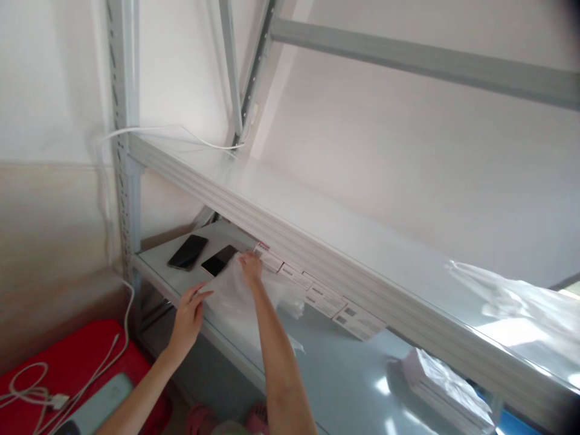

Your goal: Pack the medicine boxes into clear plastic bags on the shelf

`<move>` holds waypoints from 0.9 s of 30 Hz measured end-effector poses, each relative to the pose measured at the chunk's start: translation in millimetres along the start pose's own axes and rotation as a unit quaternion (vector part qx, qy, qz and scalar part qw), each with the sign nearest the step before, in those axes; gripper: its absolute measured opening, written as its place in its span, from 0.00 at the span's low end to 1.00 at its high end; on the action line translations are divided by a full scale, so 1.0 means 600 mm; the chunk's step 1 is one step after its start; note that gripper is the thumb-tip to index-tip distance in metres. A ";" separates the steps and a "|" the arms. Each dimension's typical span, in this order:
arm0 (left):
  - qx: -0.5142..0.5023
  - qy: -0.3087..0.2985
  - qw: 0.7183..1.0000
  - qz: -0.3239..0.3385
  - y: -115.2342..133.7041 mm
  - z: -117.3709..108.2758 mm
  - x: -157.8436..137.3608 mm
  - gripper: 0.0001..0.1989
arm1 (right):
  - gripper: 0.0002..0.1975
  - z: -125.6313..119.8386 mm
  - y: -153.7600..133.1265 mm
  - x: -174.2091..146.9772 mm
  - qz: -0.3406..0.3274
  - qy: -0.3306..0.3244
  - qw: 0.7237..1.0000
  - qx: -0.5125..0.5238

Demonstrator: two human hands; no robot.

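A clear plastic bag (240, 296) lies spread over the lower shelf, its film crumpled at the right end. With bent fingers, my right hand (251, 269) grips the bag's far edge. My left hand (188, 317) is at the bag's near left corner, by the shelf's front edge; its fingers are apart and I see nothing held in them. Just beyond the bag, a dark-screened smartphone (219, 260) lies flat, close to my right hand. Another black smartphone (188, 252) rests farther left. Printed white labels (317, 296) are lined up behind the bag, partly hidden under the upper shelf.
The upper shelf's beam (290, 248) overhangs the lower shelf (344, 374). A plastic-wrapped stack (446, 386) sits at the right, and more clear film (521, 302) lies above. A red stool (90, 344) at lower left carries a white cable (29, 386) and a pale green device (102, 402).
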State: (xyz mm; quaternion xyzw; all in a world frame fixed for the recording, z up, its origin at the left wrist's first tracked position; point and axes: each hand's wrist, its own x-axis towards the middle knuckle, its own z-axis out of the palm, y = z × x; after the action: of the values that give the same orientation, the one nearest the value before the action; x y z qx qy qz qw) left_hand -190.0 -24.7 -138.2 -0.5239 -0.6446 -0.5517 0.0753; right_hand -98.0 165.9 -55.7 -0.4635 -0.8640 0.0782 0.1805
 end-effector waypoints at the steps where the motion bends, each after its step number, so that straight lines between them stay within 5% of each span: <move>1: -0.003 0.011 1.000 -0.025 -0.002 0.001 -0.003 0.17 | 0.14 0.002 0.000 0.001 -0.002 0.000 1.000 0.002; 5: -0.017 -0.001 0.997 -0.081 -0.006 0.014 -0.008 0.20 | 0.13 0.010 -0.002 0.004 -0.004 0.000 1.000 0.003; 20: 0.147 -0.024 0.989 0.026 0.031 0.039 -0.009 0.22 | 0.14 -0.010 0.042 -0.024 0.023 0.017 1.000 -0.009; 27: 0.141 -0.014 0.989 -0.027 0.021 0.055 -0.006 0.21 | 0.15 -0.015 0.041 -0.022 0.036 0.029 0.999 0.017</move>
State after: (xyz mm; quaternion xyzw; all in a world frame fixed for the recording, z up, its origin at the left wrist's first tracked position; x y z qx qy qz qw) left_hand -163.0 -2.7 -145.2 -0.4981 -0.7309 -0.4495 0.1249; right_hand -68.9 168.5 -57.8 -0.4930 -0.8399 0.0853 0.2104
